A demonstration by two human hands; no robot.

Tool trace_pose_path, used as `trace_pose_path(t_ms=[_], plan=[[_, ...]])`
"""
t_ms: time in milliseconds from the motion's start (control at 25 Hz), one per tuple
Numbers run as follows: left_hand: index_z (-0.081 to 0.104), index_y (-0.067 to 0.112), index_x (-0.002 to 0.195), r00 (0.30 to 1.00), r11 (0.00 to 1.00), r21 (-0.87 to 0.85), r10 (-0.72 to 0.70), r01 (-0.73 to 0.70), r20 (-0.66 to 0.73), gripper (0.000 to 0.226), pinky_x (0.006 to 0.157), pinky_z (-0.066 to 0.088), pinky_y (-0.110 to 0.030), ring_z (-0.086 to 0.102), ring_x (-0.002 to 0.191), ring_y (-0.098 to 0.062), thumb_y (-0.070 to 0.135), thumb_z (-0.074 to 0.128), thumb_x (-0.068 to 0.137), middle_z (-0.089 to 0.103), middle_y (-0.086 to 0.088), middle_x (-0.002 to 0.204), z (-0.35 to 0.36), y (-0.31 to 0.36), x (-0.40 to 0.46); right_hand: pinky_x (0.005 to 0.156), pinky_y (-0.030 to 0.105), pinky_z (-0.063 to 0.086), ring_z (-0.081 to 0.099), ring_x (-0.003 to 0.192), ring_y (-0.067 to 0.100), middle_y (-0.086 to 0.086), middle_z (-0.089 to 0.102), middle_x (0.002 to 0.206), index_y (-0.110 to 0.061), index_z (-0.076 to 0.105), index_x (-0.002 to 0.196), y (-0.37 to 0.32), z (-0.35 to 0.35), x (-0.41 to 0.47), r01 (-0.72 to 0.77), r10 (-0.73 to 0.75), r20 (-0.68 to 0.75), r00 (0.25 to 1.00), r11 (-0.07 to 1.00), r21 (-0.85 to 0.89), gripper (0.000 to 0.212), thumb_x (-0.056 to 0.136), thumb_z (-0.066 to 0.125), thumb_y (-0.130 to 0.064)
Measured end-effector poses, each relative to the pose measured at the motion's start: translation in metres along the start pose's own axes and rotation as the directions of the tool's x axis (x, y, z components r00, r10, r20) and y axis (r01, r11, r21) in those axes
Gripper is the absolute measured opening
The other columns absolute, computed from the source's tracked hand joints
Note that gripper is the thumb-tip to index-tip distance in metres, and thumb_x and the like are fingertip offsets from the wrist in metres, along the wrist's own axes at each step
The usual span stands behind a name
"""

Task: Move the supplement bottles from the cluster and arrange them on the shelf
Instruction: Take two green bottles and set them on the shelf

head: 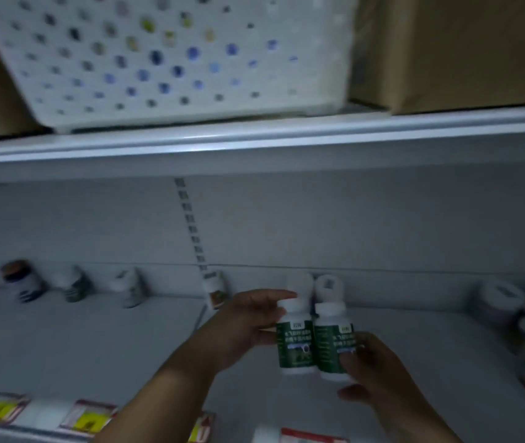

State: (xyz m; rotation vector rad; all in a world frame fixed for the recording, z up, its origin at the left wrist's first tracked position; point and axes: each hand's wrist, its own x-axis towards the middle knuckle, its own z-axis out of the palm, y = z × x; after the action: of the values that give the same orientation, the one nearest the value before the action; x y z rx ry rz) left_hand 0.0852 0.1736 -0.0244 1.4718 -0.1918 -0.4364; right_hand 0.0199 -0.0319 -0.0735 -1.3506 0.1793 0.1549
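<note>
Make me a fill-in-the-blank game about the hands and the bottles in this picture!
1. The two bottles in the hands have labels coloured ____.
2. The left hand and right hand hold ____ bottle each.
3. The basket on the upper shelf is dotted with round ____.
4. The box stands to the ____ of the basket.

Missing words: green; one; holes; right

You stood in a shop or its stockroom: white metal shelving [254, 145] with a slotted upright [191, 225], price tags [88, 417] along the front edge, supplement bottles [315, 340] in rows, a perforated basket [171, 59] and cardboard boxes [466, 49] above.
</note>
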Motion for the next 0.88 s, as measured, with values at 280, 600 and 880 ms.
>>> trace_pose_path(t_ms=[280,600,880], plan=[[0.069,0.009,0.102,0.978,0.990,-0.131,-0.073,0.048,-0.197,0.024,0.074,0.058,-0.037,0.069,0.082,-0.024,0.006,0.060,0.080,0.072,-0.011,0.093,-0.166,-0.017,-0.062,0.045,0.027,0.053,0.055,0.071,0.017,0.007,0.059,0.080,-0.013,0.059,0.085,0.033,0.163,0.048,-0.183,0.190,0.090,0.978,0.980,-0.080,0.017,0.077,0.073,-0.008],[0.068,0.007,0.104,0.946,0.982,-0.183,-0.103,0.047,-0.308,0.024,0.075,0.056,-0.037,0.067,0.088,-0.027,0.002,0.058,0.083,0.072,-0.013,0.097,-0.354,-0.025,-0.112,0.057,0.028,0.054,0.060,0.076,0.014,0.001,0.065,0.087,-0.019,0.060,0.088,0.071,0.351,0.089,-0.183,0.202,0.140,0.969,0.973,-0.140,0.014,0.081,0.068,-0.010],[0.068,0.016,0.097,0.931,0.997,0.064,0.056,-0.035,-0.361,0.023,0.081,0.056,-0.026,0.068,0.094,-0.013,0.001,0.054,0.089,0.074,0.004,0.096,-0.461,-0.014,-0.106,0.084,0.038,0.053,0.065,0.095,0.018,0.001,0.068,0.105,-0.019,0.061,0.108,0.094,0.449,0.150,-0.010,0.071,0.148,0.986,0.926,-0.377,0.041,0.071,0.078,-0.019]])
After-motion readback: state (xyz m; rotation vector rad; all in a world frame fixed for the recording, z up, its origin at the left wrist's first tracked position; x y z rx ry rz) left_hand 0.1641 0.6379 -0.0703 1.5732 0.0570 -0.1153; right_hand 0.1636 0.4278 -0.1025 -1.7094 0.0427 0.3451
